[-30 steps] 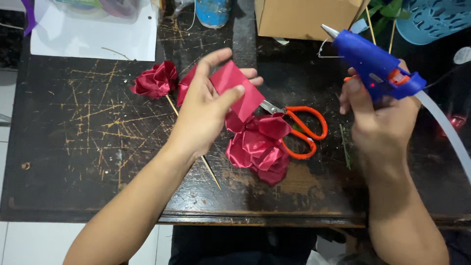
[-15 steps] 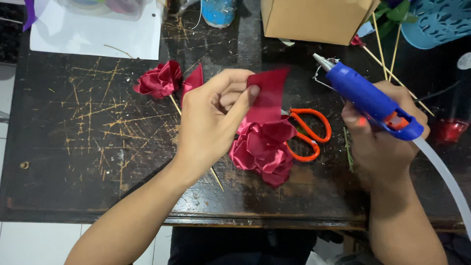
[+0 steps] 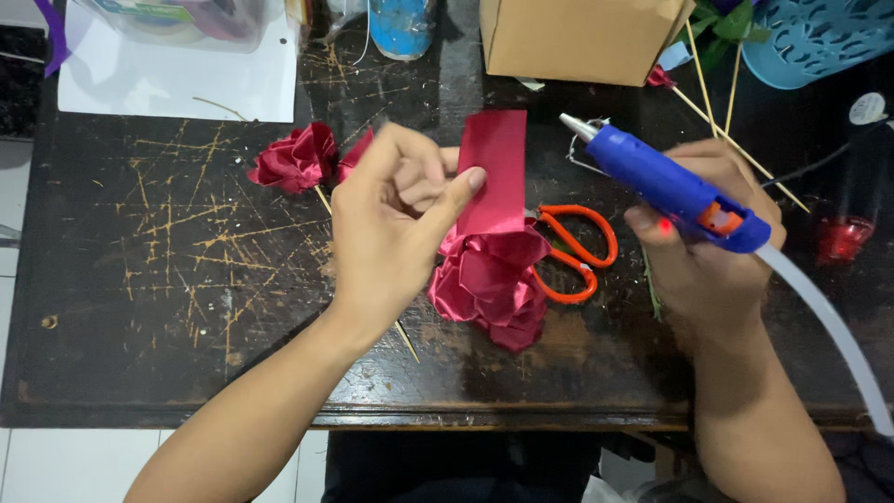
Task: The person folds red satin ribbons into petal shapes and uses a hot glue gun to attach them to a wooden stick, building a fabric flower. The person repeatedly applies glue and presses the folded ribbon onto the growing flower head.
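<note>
left hand (image 3: 396,219) pinches red ribbon strip (image 3: 494,172), long axis upright, just above ribbon rose (image 3: 489,284) | right hand (image 3: 703,237) clamped on blue glue gun (image 3: 666,184), nozzle aimed left at strip, right of rose

Scissors (image 3: 573,251) lie right of the ribbon flower (image 3: 489,284) (box (image 3: 577,37) behind).

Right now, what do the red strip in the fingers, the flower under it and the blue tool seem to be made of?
The flat red rectangular strip in the left hand looks like satin ribbon, smooth with a faint sheen. The red folded-petal flower seems the same glossy fabric, with soft highlights on its folds. The blue glue gun in the right hand looks like hard moulded plastic with a metal tip.
</note>
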